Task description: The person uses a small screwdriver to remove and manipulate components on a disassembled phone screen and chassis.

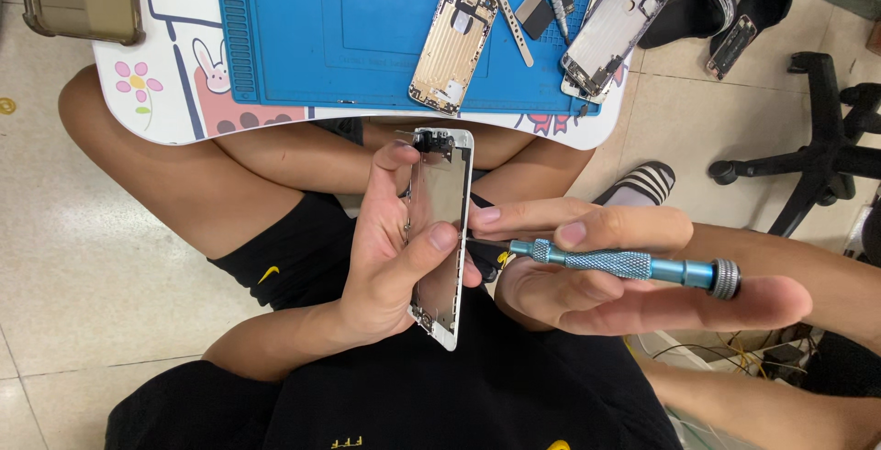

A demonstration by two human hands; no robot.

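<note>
Hands meet over the lap, below the bench edge. The left hand (390, 253) is closed around a white phone screen assembly (440, 234), thumb pressed across its metal back plate and fingers wrapped behind the left edge; the assembly stands on its long axis, roughly upright in view, its back facing the camera. The right hand (606, 271) pinches a blue precision screwdriver (615, 264) between thumb and fingers, the index finger laid out along the shaft toward the knurled silver end cap. The screwdriver lies nearly level, its tip pointing left and reaching the right edge of the assembly about midway down; whether the tip sits in a screw cannot be told.

Beyond the hands, the white bench (184, 92) with cartoon prints carries a blue work mat (349, 28). On the mat lie a gold phone rear housing (452, 44), open side up, metal tweezers (512, 17) just beside it, a small grey square part (534, 14), and a second silver housing (613, 26) overhanging the mat's right edge. Striped slippers (697, 11) lie on the tiled floor to the right, near a black chair base (817, 152).
</note>
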